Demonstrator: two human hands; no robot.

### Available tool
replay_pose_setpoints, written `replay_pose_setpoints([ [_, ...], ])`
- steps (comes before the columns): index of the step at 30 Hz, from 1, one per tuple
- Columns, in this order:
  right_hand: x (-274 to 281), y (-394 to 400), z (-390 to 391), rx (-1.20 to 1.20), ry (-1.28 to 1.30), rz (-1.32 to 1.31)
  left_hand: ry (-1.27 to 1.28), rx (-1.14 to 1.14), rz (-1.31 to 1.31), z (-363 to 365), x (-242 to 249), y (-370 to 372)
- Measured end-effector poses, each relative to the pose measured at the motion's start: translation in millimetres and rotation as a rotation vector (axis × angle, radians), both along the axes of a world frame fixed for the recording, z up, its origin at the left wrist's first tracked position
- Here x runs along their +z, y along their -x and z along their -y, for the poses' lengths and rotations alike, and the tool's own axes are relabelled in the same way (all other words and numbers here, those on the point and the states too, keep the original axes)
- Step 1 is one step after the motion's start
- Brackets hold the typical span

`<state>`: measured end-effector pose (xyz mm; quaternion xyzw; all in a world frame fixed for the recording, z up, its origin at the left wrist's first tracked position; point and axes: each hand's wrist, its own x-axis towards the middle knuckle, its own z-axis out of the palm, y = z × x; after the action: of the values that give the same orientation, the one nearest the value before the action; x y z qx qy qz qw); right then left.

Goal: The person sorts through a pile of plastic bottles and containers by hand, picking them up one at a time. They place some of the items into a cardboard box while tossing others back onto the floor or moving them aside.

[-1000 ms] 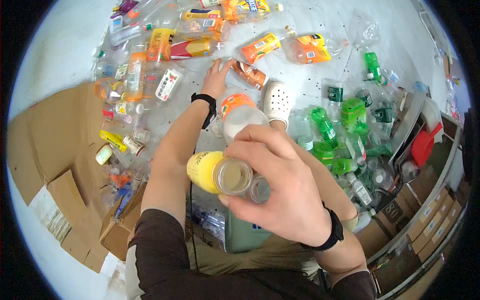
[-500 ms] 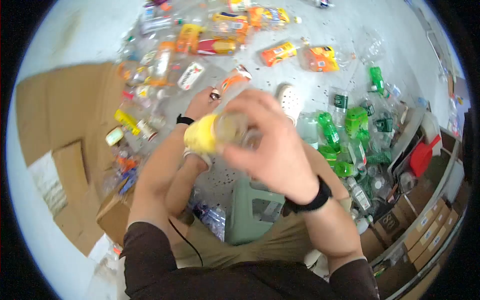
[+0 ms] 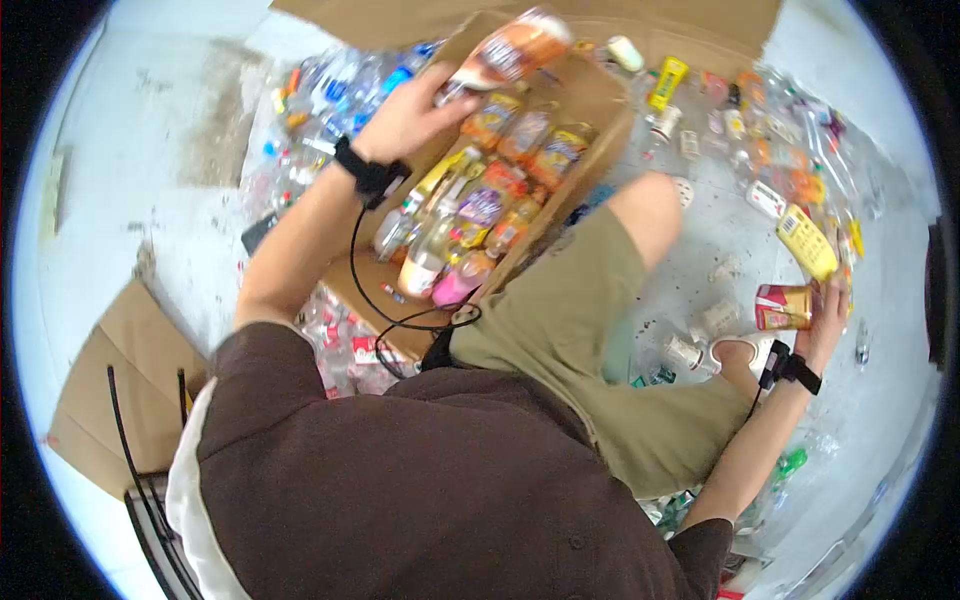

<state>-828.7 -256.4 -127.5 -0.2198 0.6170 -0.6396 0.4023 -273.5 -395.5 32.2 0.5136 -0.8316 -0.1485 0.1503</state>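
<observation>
Left hand [image 3: 405, 118] closed around neck of tilted clear plastic bottle with orange-brown and white label [image 3: 515, 50], above bottle-filled brown cardboard box [image 3: 597, 165]. Right hand [image 3: 826, 318] part-curled at red-and-gold container [image 3: 784, 307], near yellow bottle [image 3: 806, 242]; grip unclear.

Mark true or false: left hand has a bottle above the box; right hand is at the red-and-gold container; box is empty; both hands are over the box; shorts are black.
The left hand has a bottle above the cardboard box. True.
The right hand is at the red-and-gold container. True.
The box is empty. False: several bottles are in it.
Both hands are over the box. False: only the left is.
The shorts are black. False: olive.
</observation>
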Motion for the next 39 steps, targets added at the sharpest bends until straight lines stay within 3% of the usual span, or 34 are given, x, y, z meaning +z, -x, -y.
replay_pose_setpoints([
  [1, 5, -2, 1, 0.02, -0.012, 0.011, -0.121, 0.216, 0.029, -27, -8, -33],
  [4, 35, -27, 1, 0.03, -0.016, 0.054, -0.136, 0.43, -0.009, -103, -70, -133],
  [5, 42, -32, 0, 0.016, -0.039, 0.047, -0.246, 0.624, 0.038, -126, -96, -159],
  [8, 73, -56, -3, 0.082, -0.012, 0.025, -0.313, 0.857, 0.12, -175, -164, -202],
  [15, 116, -98, -17, 0.101, -0.02, -0.029, -0.494, 1.214, 0.317, -198, -261, -217],
  [17, 122, -103, -19, 0.113, -0.048, -0.044, -0.544, 1.299, 0.595, -191, -257, -208],
  [19, 131, -108, -21, 0.148, -0.037, -0.045, -0.599, 1.265, 0.632, -175, -233, -188],
  [23, 146, -141, -36, 0.283, -0.005, -0.078, -0.179, 0.94, 0.231, -143, -199, -144],
  [26, 162, -188, -48, 0.418, 0.09, -0.124, 0.026, 0.352, -0.4, -108, -137, -78],
  [27, 174, -207, -53, 0.513, 0.032, -0.148, -0.071, 0.137, -0.558, -101, -100, -48],
  [29, 174, -224, -52, 0.803, 0.181, -0.316, -0.179, -0.246, -0.644, -101, -56, 3],
  [31, 184, -246, -53, 0.972, 0.098, -0.262, -0.1, -0.427, -0.615, -110, -34, 39],
  [35, 183, -256, -54, 1.011, 0.07, -0.168, -0.192, -0.546, -0.648, -115, -47, 64],
  [37, 180, -255, -56, 0.896, 0.061, -0.162, -0.27, -0.464, -0.517, -118, -55, 55],
  [38, 178, -253, -57, 0.789, 0.054, -0.153, -0.148, -0.368, -0.557, -116, -62, 46],
  [39, 177, -249, -60, 0.779, 0.048, -0.157, -0.239, -0.257, -0.525, -105, -86, 36],
])
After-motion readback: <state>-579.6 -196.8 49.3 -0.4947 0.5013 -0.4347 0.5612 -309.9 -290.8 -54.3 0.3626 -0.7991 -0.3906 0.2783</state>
